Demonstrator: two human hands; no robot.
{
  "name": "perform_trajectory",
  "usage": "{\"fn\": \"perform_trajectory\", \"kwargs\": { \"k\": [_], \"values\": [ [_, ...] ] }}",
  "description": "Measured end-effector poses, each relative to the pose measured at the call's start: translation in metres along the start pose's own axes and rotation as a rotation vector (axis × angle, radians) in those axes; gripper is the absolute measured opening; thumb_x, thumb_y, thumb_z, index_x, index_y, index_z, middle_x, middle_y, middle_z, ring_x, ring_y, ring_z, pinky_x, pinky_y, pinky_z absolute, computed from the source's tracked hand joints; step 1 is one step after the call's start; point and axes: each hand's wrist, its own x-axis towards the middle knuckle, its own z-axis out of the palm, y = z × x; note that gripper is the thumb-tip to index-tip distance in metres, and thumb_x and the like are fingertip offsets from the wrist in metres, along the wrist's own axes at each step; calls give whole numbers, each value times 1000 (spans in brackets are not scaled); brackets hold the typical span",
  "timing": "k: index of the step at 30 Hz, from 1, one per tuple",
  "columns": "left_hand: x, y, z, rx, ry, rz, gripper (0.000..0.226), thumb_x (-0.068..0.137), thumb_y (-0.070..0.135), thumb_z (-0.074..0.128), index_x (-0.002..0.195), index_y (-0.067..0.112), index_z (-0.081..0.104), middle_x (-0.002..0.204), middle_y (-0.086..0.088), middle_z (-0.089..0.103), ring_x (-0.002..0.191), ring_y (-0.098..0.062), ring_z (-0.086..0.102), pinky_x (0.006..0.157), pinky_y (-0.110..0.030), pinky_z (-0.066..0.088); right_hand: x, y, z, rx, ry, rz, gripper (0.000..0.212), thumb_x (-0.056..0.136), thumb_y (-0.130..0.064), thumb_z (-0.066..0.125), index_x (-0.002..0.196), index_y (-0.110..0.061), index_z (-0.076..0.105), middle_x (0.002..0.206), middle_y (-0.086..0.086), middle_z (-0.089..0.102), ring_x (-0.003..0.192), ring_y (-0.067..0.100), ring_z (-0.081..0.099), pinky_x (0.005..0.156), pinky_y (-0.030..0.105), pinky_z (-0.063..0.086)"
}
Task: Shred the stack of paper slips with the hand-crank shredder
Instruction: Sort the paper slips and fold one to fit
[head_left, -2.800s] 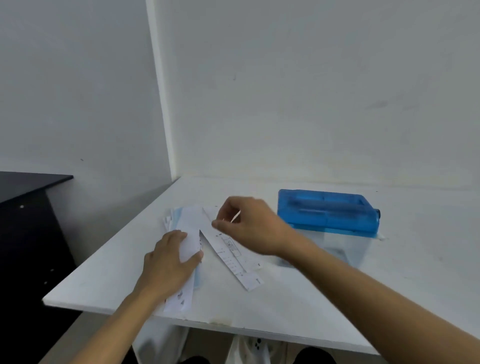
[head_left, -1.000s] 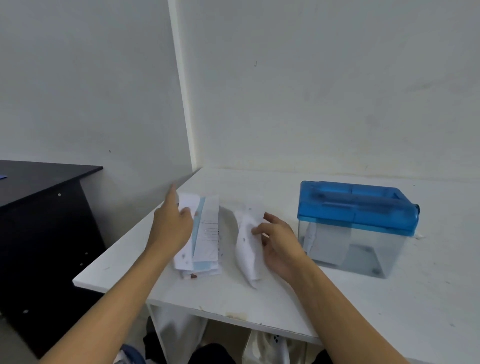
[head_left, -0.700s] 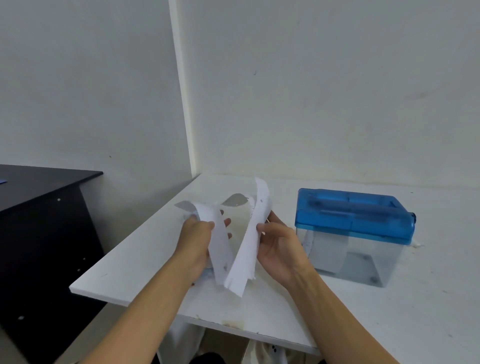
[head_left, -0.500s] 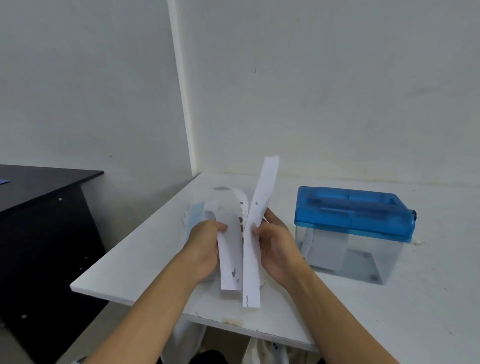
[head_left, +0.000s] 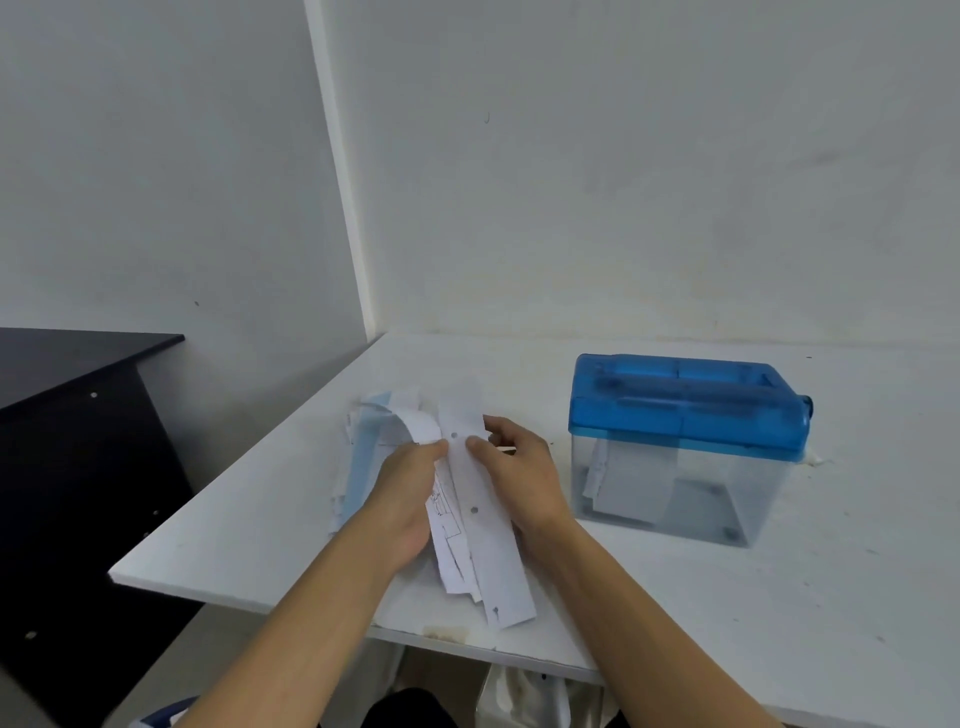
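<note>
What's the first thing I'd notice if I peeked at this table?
The bright blue lid of the shredder jumps out, sitting on a clear box at the right of the white table, with some paper inside. Next you'd see the left hand and right hand in the middle, both holding white paper slips over a messy pile near the table's front edge.

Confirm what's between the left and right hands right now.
Head view: a white punched slip lies between them, pinched by the right hand; the left hand grips other slips of the stack beneath.
</note>
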Motion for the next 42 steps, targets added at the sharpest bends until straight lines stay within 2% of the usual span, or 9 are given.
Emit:
{"fn": "perform_trajectory", "kwargs": {
  "k": [8, 14, 19, 23, 25, 32, 34, 38, 42],
  "values": [
    [-1, 1, -2, 30, -144, -72, 33, 103, 33, 53, 120, 11, 71, 110, -14, 75, 100, -32, 72, 85, -42, 56, 3, -3, -2, 36, 72, 75, 25, 102, -33, 53, 121, -26, 67, 113, -6, 72, 97, 13, 70, 89, 34, 58],
    [-6, -4, 12, 41, -187, -42, 24, 101, 24, 58, 117, 14, 72, 103, -12, 77, 89, -28, 75, 80, -40, 58, 1, -5, -2, 134, 56, 60, 20, 102, -29, 53, 115, -31, 68, 108, -5, 74, 94, 14, 73, 77, 27, 59],
    [5, 4, 8, -85, -102, 53, 24, 103, 21, 54, 112, 9, 71, 101, -14, 77, 85, -27, 75, 73, -39, 60, -3, -8, 1, 241, -56, 120, 36, 103, -45, 47, 135, -29, 53, 109, -3, 68, 95, 13, 67, 75, 25, 52],
    [23, 14, 7, -321, -44, 96, 25, 103, 20, 54, 118, 7, 69, 108, -9, 75, 91, -20, 73, 65, -32, 59, -5, -8, 7, 188, -187, 212, 41, 99, -54, 47, 124, -26, 63, 111, 1, 72, 101, 20, 68, 89, 34, 54],
    [30, 18, 9, -408, -29, 112, 28, 102, 15, 56, 126, 5, 65, 110, -8, 74, 95, -20, 72, 73, -31, 59, -5, -6, 10, 195, -225, 235, 49, 88, -57, 50, 123, -26, 63, 116, 5, 71, 107, 24, 67, 98, 41, 53],
    [26, 29, 18, -437, -118, 208, 23, 99, 8, 59, 121, 7, 67, 88, -7, 70, 73, -16, 68, 75, -28, 61, -16, -10, 4, 2, -274, 102, 57, 77, -56, 35, 121, -19, 41, 107, 4, 57, 91, 18, 58, 71, 23, 49],
    [19, 32, 17, -398, -149, 232, 24, 99, 8, 60, 121, 5, 67, 87, -8, 68, 73, -17, 67, 78, -30, 62, -24, -12, 5, -4, -313, 111, 55, 80, -56, 35, 119, -18, 44, 103, 2, 58, 88, 15, 58, 69, 19, 48],
    [3, 47, 21, -208, -134, 315, 22, 100, 9, 60, 118, 7, 71, 96, -11, 73, 79, -19, 72, 79, -33, 62, -32, -40, -4, 5, -243, 48, 12, 102, -31, 41, 100, -29, 54, 98, -6, 60, 88, 11, 58, 76, 23, 47],
    [-13, 70, 38, -151, -168, 388, 18, 99, 12, 61, 114, 13, 72, 93, -6, 74, 78, -17, 73, 77, -33, 62, -43, -77, -28, -204, -241, -125, 22, 102, -26, 45, 101, -15, 65, 93, -3, 63, 82, 12, 56, 71, 25, 44]
  ]
}}
